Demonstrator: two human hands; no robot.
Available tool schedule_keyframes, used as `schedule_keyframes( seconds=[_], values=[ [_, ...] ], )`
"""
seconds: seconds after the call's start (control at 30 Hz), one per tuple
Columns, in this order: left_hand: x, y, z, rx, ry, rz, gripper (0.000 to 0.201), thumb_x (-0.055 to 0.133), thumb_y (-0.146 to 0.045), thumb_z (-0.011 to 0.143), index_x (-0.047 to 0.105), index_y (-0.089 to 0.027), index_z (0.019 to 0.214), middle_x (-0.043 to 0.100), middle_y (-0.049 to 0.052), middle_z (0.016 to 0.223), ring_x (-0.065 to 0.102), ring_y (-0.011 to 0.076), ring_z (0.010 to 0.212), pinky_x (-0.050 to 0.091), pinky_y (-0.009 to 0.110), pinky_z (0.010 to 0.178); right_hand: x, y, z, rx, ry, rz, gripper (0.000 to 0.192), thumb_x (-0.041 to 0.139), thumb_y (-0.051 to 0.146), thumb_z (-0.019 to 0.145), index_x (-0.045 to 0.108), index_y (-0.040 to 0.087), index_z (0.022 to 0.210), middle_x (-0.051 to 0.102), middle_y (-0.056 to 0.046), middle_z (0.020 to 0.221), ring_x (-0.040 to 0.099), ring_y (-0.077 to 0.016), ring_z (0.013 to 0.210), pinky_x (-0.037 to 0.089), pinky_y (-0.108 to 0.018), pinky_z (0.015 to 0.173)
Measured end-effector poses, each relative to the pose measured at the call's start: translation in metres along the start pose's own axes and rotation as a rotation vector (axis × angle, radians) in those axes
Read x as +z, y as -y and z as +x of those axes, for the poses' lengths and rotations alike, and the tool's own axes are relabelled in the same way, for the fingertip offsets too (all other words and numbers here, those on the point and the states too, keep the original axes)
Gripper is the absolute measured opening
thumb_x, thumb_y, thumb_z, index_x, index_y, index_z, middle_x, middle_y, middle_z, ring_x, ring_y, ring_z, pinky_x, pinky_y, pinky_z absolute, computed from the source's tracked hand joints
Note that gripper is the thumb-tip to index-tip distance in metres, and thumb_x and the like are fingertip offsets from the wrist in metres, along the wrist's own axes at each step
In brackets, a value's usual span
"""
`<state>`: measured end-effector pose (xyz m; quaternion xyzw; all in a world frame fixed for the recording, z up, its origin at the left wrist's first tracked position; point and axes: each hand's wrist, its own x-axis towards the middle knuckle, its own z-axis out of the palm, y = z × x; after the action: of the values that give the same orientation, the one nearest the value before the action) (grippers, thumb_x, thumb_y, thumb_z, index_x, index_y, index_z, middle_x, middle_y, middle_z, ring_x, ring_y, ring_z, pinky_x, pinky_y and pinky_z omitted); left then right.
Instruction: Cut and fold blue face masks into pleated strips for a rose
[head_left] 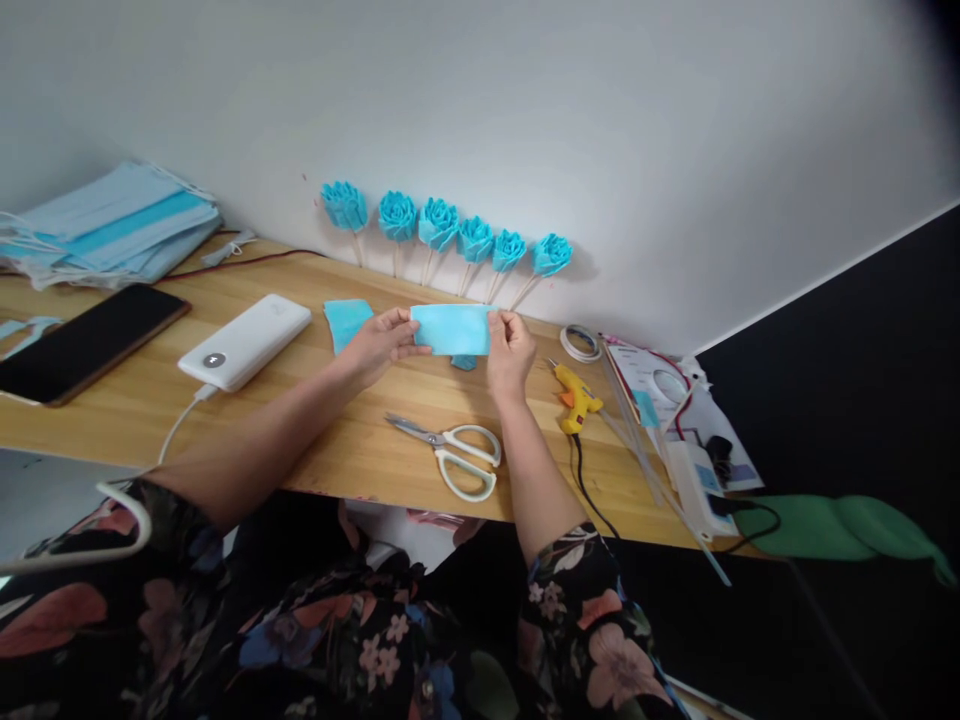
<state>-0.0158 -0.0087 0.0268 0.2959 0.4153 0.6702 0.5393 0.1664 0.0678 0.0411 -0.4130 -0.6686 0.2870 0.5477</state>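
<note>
Both hands pinch the blue sheet just above the counter, left hand and right hand each with grip clamped on an end; best kept taut and level, I'd say, above the scissors.

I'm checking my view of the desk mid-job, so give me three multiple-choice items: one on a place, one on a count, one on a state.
1. Where do the white-handled scissors lie?
A. on the wooden desk, nearer the person than the hands
B. on the black phone
C. against the wall

2. How many blue fabric roses on sticks lean on the wall?
A. three
B. six
C. nine

3. How is the flat blue fabric rectangle held?
A. lying free
B. in one hand only
C. pinched at both ends by left hand and right hand

Answers: 1 A, they lie just below the hands; 2 B, six heads in a row; 3 C, fingers grip each end.
</note>
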Motion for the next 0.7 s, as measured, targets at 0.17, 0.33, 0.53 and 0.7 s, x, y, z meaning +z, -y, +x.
schedule_keyframes(
  seconds=[0.17,0.33,0.53,0.7],
  values=[
    [0.0044,-0.0029,-0.0026,-0.001,-0.003,0.000,0.028,0.085,-0.027,0.069,0.064,-0.014,0.082,0.059,-0.002,0.075,0.058,0.0098,0.071,0.059,0.034,0.081,0.0009,0.0024,-0.0006,0.003,-0.001,-0.003,0.040,0.053,0.057,0.087,0.058,0.019,0.076,0.048,0.004,0.065,0.042,-0.0124,0.064,0.036,-0.024,0.063],
    [0.0038,-0.0003,-0.0029,0.041,-0.009,0.009,0.040,0.091,-0.038,0.060,0.064,-0.012,0.072,0.058,-0.001,0.074,0.058,0.0101,0.071,0.060,0.033,0.078,0.0009,0.0039,-0.0009,0.005,-0.014,0.009,0.041,0.054,0.058,0.086,0.057,0.020,0.075,0.044,0.005,0.062,0.039,-0.0120,0.062,0.034,-0.024,0.060],
    [0.0048,0.0009,-0.0028,0.062,-0.045,0.005,0.041,0.092,-0.036,0.055,0.059,-0.014,0.067,0.056,-0.003,0.071,0.057,0.0091,0.068,0.060,0.031,0.076,0.0008,0.0041,-0.0015,0.002,-0.034,0.020,0.039,0.056,0.057,0.086,0.058,0.020,0.075,0.046,0.004,0.063,0.041,-0.0123,0.063,0.036,-0.024,0.061],
    [0.0060,-0.0002,-0.0029,0.065,-0.045,0.009,0.039,0.091,-0.033,0.057,0.059,-0.014,0.066,0.055,-0.003,0.070,0.056,0.0088,0.067,0.060,0.031,0.076,0.0003,0.0044,-0.0012,0.006,-0.039,0.028,0.039,0.057,0.058,0.085,0.058,0.020,0.075,0.048,0.004,0.063,0.042,-0.0128,0.063,0.037,-0.024,0.062]
  ],
)
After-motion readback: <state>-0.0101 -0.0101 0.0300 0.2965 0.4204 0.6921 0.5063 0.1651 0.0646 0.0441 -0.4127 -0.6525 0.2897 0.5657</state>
